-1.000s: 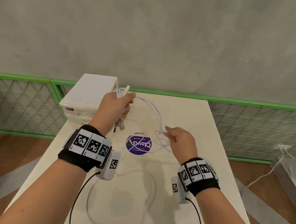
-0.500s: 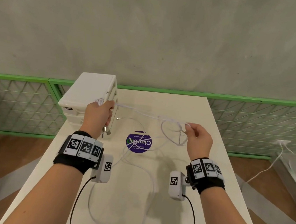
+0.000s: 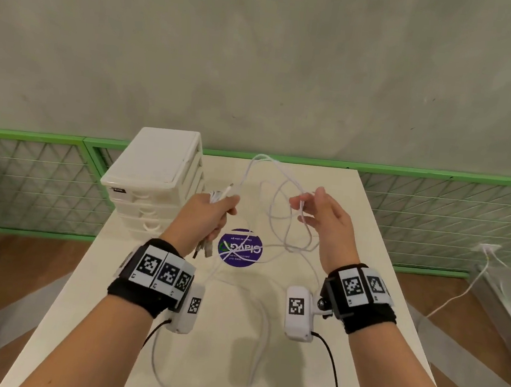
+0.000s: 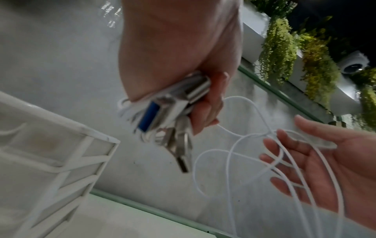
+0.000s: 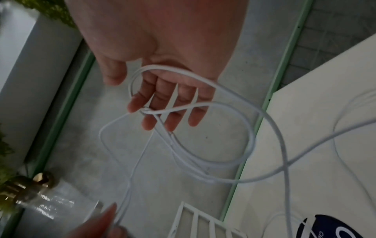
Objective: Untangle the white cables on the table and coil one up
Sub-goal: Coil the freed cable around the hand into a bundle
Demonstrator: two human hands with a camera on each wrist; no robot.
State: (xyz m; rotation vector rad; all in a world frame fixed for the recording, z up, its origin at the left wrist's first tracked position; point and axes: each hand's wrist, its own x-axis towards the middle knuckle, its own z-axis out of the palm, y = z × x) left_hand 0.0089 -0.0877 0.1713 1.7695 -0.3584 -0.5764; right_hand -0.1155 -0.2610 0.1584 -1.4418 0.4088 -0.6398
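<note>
My left hand (image 3: 214, 217) grips a bundle of white cable ends; their metal USB plugs (image 4: 167, 109) stick out below the fist. From that fist, white cables (image 3: 270, 158) arc up and across to my right hand (image 3: 324, 219). The right hand is held above the table with its fingers straight and spread. Slack loops of cable (image 5: 252, 136) drape over those fingers, and the thumb stands apart from them. More cable (image 3: 266, 327) trails down across the white table (image 3: 90, 286) toward me. The strands cross each other between the hands.
A white plastic drawer unit (image 3: 156, 167) stands at the table's back left, close to my left hand. A round purple sticker (image 3: 240, 248) lies under the hanging cables. Green mesh fencing (image 3: 28, 185) runs behind the table. Another white cable (image 3: 458, 293) lies on the floor at the right.
Half a second ago a cable was stretched taut between both hands. Now both hands are higher, the right hand has opened, and the cable hangs in slack loops over its fingers.
</note>
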